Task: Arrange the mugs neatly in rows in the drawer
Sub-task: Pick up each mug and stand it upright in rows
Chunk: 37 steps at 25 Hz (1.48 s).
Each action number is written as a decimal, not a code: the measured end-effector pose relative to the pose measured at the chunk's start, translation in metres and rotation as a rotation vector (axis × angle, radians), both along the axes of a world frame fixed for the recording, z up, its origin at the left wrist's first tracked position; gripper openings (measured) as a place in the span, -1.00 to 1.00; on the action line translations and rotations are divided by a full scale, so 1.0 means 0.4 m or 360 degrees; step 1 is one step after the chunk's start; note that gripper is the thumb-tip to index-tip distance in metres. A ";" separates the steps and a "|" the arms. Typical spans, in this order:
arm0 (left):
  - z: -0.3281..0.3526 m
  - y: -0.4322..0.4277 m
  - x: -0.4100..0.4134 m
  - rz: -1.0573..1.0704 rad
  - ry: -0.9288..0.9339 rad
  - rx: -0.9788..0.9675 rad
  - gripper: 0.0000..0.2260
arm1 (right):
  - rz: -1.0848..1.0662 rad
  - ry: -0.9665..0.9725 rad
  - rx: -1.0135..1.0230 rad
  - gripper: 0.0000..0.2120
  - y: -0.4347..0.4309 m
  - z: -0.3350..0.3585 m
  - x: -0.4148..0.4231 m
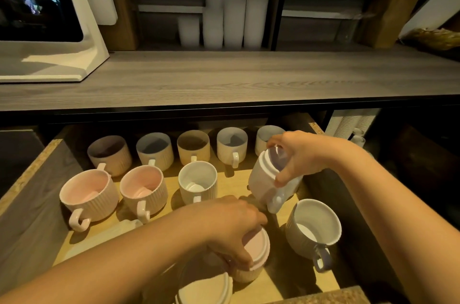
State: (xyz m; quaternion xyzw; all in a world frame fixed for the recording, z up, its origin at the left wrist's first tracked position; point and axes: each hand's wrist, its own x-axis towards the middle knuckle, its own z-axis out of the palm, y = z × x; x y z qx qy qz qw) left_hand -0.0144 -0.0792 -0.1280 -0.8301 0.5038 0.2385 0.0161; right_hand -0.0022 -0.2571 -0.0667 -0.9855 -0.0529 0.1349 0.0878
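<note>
An open wooden drawer (pixel 32 194) holds ribbed mugs. Several stand in a back row, among them a brownish mug (pixel 109 154). In front of them two pink mugs (pixel 88 195) and a white mug (pixel 198 183) form a second row. My right hand (pixel 298 156) grips a white mug (pixel 266 179) by its rim, tilted and lifted at the right end of that row. My left hand (pixel 234 226) holds a pink mug (pixel 254 251) by its rim near the drawer front. A pale mug (pixel 313 226) stands at the front right. Another mug (pixel 206 288) sits at the bottom edge.
A grey wooden counter (pixel 224 74) runs above the drawer. A white appliance (pixel 49 29) stands at its left. Stacks of translucent cups (pixel 231 12) fill the shelf behind. Stacked white lids or cups (pixel 348 124) sit under the counter at the right.
</note>
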 end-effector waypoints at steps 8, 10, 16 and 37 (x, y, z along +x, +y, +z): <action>0.067 0.080 0.063 0.0894 -0.0179 -0.0443 -0.44 | 0.0054 -0.0264 0.0424 -0.33 -0.024 0.025 0.002; 0.081 0.108 0.095 0.1084 -0.0003 -0.0746 -0.36 | 0.0111 -0.0263 0.0682 -0.38 -0.017 0.018 0.007; 0.087 0.138 0.115 0.1088 0.0861 -0.1387 -0.35 | 0.0253 -0.0258 0.1369 -0.41 0.014 -0.011 0.017; 0.071 0.137 0.118 0.0907 0.0635 -0.1586 -0.37 | -0.0357 0.0175 0.2077 -0.74 0.101 -0.051 0.004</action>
